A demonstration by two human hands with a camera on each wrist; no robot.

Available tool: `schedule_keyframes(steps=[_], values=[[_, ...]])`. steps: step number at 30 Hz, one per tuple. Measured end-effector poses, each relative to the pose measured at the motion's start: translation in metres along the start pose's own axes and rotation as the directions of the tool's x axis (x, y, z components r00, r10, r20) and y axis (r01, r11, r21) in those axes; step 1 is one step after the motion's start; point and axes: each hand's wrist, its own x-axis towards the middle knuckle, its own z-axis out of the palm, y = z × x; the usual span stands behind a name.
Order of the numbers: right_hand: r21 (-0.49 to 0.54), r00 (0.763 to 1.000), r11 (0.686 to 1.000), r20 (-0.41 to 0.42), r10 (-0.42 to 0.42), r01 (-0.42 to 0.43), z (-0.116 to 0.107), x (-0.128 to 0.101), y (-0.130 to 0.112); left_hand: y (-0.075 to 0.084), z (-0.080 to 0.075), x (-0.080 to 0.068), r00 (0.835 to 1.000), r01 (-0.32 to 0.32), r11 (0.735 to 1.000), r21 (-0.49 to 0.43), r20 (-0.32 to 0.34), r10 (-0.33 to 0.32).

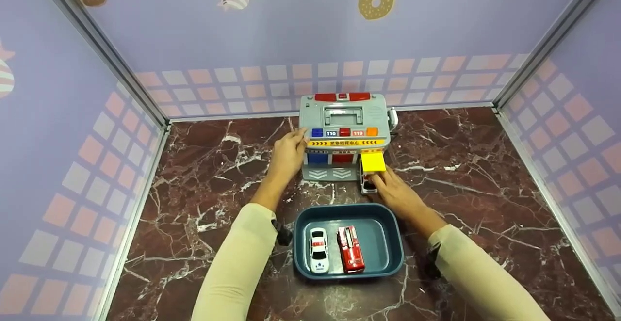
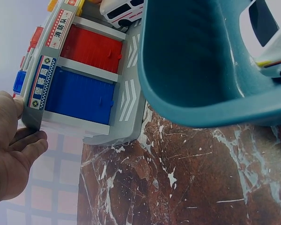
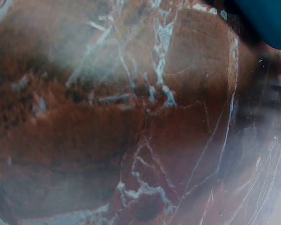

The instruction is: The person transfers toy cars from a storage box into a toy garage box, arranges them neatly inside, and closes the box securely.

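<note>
A grey toy garage [image 1: 310, 112] stands near the back wall, with a blue door [image 2: 79, 96] and a red door [image 2: 93, 49] both down. Its yellow door [image 1: 372, 161] at the right is raised. My left hand [image 1: 286, 155] grips the garage's upper left edge, thumb above and fingers below in the left wrist view. Under the yellow door, a white toy ambulance [image 1: 368, 188] sits partly in the right bay. My right hand [image 1: 400, 197] holds the ambulance from its right side; some fingers are hidden behind the yellow door. The right wrist view shows mostly tabletop.
A teal tray [image 1: 381, 246] stands between my forearms, in front of the garage. In it lie a white toy police car [image 1: 318, 250] and a red toy fire truck [image 1: 351, 249]. A pale handset [image 1: 393, 119] hangs on the garage's right side. Patterned walls enclose the marbled tabletop [image 1: 208, 190].
</note>
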Motion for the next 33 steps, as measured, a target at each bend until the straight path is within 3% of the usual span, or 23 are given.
schedule_keyframes(steps=[17,27,33], values=[[-0.051,0.999,0.998,-0.015,0.039,-0.04,-0.0002,0.0018,0.0017,0.0012,-0.0017,-0.0011,1.0,-0.005,1.0,-0.006,-0.004,0.005],[-0.168,0.997,0.985,-0.057,-0.06,0.05,-0.0024,-0.0013,0.0015,0.0007,-0.0018,-0.0001,1.0,-0.002,1.0,-0.025,0.001,0.002],[-0.115,0.997,0.991,-0.046,-0.069,0.063,-0.0022,-0.0042,0.002,0.0016,-0.0012,-0.0011,1.0,0.006,1.0,-0.012,0.005,-0.006]])
